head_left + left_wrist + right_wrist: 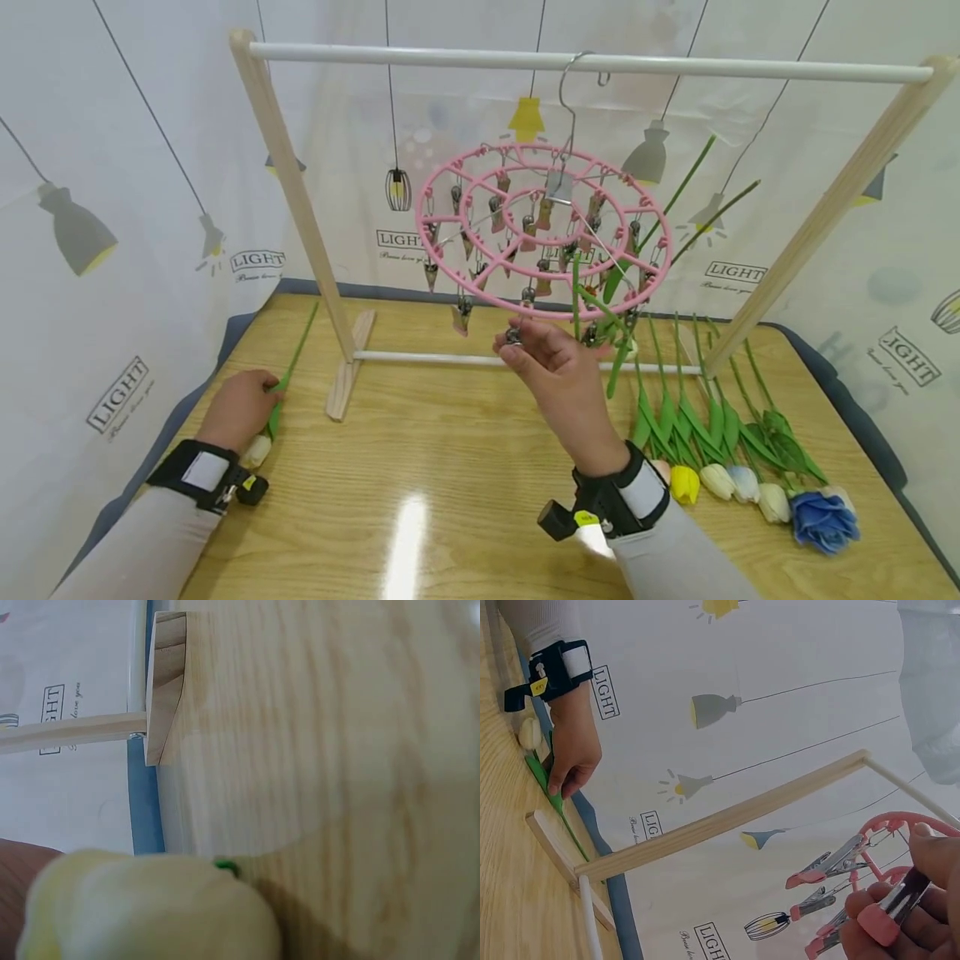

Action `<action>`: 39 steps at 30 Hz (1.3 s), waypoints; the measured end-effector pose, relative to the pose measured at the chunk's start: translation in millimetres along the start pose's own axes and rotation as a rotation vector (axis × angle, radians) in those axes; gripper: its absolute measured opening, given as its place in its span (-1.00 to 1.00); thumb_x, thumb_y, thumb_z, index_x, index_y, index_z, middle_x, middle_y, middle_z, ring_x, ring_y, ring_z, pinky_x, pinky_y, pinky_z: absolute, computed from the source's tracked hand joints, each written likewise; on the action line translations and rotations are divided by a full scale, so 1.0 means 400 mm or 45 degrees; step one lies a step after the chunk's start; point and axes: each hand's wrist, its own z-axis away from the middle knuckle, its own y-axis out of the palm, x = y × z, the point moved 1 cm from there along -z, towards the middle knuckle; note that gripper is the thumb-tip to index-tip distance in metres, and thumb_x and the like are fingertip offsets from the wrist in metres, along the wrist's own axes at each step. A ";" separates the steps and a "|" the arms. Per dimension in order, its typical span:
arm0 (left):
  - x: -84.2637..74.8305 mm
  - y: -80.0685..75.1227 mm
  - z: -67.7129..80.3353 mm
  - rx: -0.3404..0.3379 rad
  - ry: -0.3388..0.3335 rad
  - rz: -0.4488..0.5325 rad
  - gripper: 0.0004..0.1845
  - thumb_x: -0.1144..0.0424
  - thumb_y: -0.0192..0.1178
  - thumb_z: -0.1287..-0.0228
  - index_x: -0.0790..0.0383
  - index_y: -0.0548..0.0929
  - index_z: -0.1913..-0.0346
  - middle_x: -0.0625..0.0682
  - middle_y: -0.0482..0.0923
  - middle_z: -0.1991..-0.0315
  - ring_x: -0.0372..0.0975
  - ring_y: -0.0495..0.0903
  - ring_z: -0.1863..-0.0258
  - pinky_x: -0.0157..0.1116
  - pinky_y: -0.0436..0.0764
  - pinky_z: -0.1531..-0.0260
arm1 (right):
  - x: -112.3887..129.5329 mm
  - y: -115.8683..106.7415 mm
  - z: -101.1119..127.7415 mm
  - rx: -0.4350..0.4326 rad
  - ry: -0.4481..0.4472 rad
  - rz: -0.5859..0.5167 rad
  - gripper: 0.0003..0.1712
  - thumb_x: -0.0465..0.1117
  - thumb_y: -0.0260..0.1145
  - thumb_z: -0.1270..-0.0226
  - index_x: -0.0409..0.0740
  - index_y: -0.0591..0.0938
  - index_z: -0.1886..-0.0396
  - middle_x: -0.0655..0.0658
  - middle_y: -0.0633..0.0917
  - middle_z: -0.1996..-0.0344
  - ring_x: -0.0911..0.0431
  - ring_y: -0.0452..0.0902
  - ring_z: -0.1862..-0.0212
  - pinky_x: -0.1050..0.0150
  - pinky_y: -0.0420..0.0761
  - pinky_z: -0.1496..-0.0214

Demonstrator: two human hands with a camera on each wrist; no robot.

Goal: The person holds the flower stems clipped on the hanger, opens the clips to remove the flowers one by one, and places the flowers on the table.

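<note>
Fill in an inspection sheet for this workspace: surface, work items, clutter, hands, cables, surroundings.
Surface: wood-grain table, bright glare toward its near side.
Work items: pink hanger hooked on a white rod; white tulip at the left; more flowers, including a yellow tulip and a blue rose, lying at the right.
Clutter: nothing seen.
Hands: left hand grips the white tulip's stem; right hand pinches a clip beneath the hanger's near rim.
Cables: nothing seen.
Surroundings: pale backdrop with printed lamps.
</note>
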 end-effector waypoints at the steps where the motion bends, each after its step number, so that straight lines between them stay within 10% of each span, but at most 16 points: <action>1: -0.001 0.002 0.000 -0.002 0.003 -0.003 -0.65 0.35 0.24 -0.45 0.65 0.63 -0.07 0.52 0.65 -0.02 0.34 0.65 -0.01 0.19 0.63 0.02 | 0.000 -0.003 0.002 0.008 -0.002 0.021 -0.51 -0.16 0.39 -0.49 -0.09 0.59 -0.35 -0.16 0.77 -0.11 0.18 0.72 -0.16 0.28 0.68 -0.26; 18: -0.038 0.004 0.013 -0.066 0.044 -0.086 -0.53 0.29 0.28 -0.44 0.64 0.56 -0.21 0.58 0.57 -0.11 0.38 0.59 -0.08 0.25 0.61 -0.04 | 0.056 -0.075 0.057 0.236 0.140 0.709 -0.47 0.02 0.32 -0.55 -0.14 0.61 -0.35 -0.06 0.84 0.10 0.23 0.79 0.26 0.33 0.77 0.17; 26: -0.277 0.003 0.072 -0.180 0.424 0.121 -0.64 0.19 0.25 -0.52 0.38 0.68 -0.17 0.31 0.71 -0.02 0.14 0.72 0.01 0.11 0.72 0.04 | 0.106 -0.127 0.084 0.213 0.058 0.857 -0.56 0.06 0.30 -0.56 -0.06 0.67 -0.25 0.07 0.77 0.33 0.22 0.69 0.31 0.29 0.60 0.38; 31: -0.453 0.068 0.115 -0.044 0.646 0.303 -0.64 0.09 0.28 -0.50 0.22 0.71 -0.18 0.11 0.75 -0.02 -0.07 0.73 0.01 -0.04 0.74 0.00 | 0.118 -0.169 0.089 0.117 -0.026 0.789 -0.67 -0.01 0.27 -0.59 -0.09 0.71 -0.13 0.01 0.78 0.31 0.21 0.71 0.32 0.30 0.69 0.34; 39: -0.648 0.191 0.129 0.233 0.679 0.756 -0.53 0.05 0.30 -0.49 0.09 0.60 -0.36 0.04 0.63 -0.27 -0.06 0.60 -0.27 0.01 0.60 -0.29 | 0.127 -0.221 0.093 -0.074 -0.066 0.749 -0.73 -0.10 0.24 -0.61 -0.21 0.71 0.01 -0.11 0.77 0.35 0.26 0.70 0.38 0.36 0.74 0.31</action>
